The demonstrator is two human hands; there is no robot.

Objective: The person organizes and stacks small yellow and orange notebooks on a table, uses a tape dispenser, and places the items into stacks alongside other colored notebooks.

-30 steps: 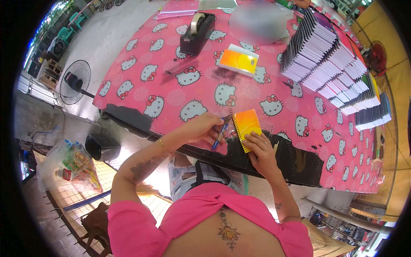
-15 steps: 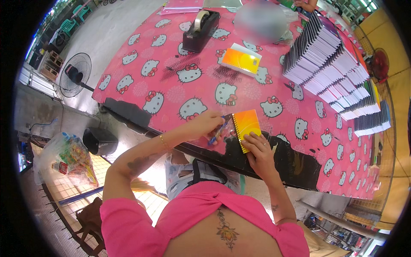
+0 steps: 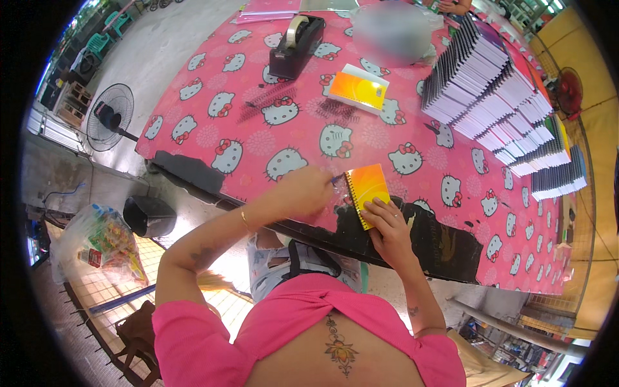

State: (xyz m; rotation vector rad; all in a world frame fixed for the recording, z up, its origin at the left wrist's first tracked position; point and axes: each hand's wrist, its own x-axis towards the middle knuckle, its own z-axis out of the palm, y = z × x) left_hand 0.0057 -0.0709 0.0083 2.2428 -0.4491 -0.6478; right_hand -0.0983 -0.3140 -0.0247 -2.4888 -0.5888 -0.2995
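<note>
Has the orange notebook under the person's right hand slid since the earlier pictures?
No. Judged against the printed pink tablecloth, the notebook under the right hand shows no visible shift in any direction.

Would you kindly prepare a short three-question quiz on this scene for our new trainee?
1. Which of the person's hands rests on the nearer orange-and-yellow spiral notebook?
2. True or false: the black tape dispenser stands to the right of the tall notebook stacks.
3. Fill in the blank: the patterned table cover is mainly ____ in colour.

Key: 1. The right hand. 2. False; it stands to their left. 3. Pink.
</note>
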